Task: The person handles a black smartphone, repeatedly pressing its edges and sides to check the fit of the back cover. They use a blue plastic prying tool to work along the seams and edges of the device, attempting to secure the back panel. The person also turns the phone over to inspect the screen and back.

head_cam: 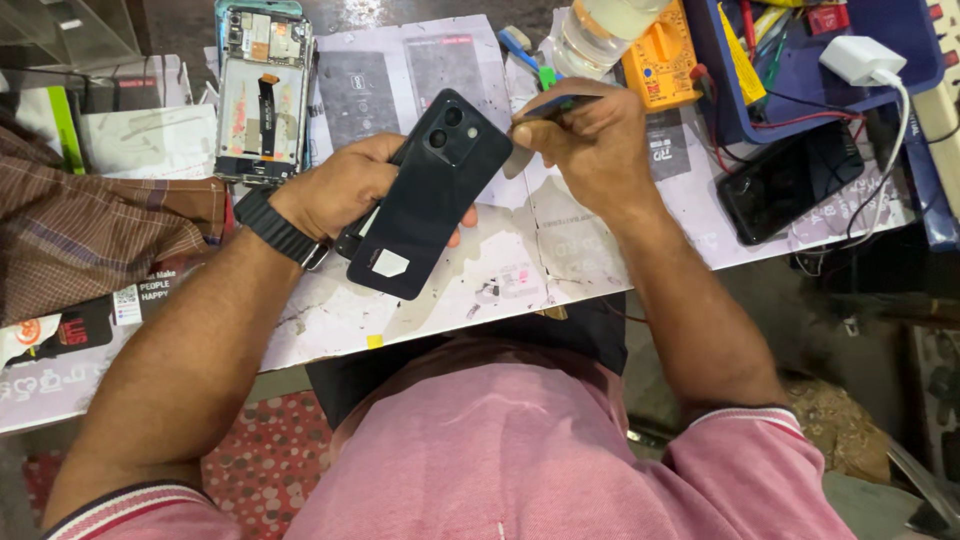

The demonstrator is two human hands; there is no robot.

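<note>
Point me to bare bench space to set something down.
Free: the white mat between the black phone and the dark phone. Crowded: far edge, with opened phone, yellow meter, blue tray.

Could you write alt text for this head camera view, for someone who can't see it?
The left hand holds a black phone back-up over a cluttered workbench, while the right hand works a thin tool at its edge. An opened phone and a yellow multimeter lie nearby.
</note>
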